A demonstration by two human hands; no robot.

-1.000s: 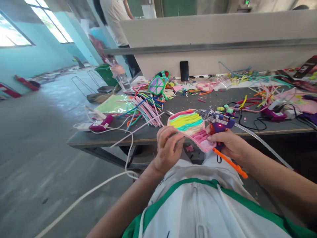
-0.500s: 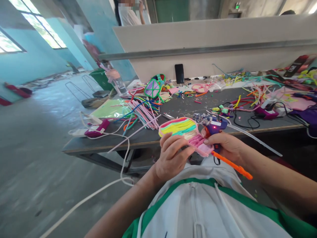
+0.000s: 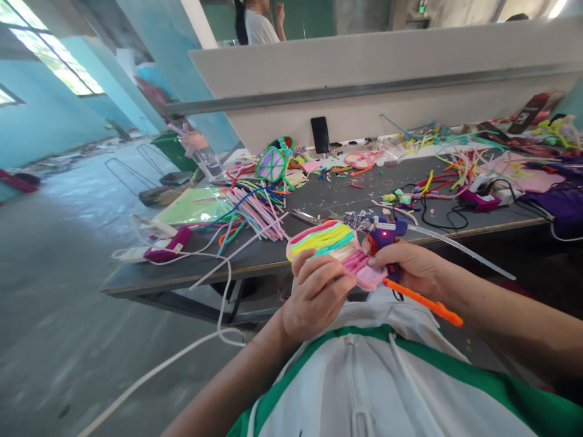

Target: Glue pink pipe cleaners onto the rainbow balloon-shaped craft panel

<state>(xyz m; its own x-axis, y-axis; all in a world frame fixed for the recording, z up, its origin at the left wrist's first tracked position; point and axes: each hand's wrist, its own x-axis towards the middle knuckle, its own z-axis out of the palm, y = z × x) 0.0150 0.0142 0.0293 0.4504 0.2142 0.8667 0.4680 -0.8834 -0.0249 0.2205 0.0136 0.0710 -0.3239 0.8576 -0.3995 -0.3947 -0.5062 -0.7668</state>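
Fingers of the left hand curl at the lower edge of a striped fuzzy piece; whether they pinch it, I can't tell. The right hand is clamped around a purple glue gun (its little light glows red), thumb over the piece's pink end, where an orange stem sticks out. The piece is held up near the front edge of the dark table. Pale pipe cleaners lie left of it, one long strand crossing that edge, while a clear glue stick juts from the gun's back. Past the table's left end, concrete floor spreads wide.
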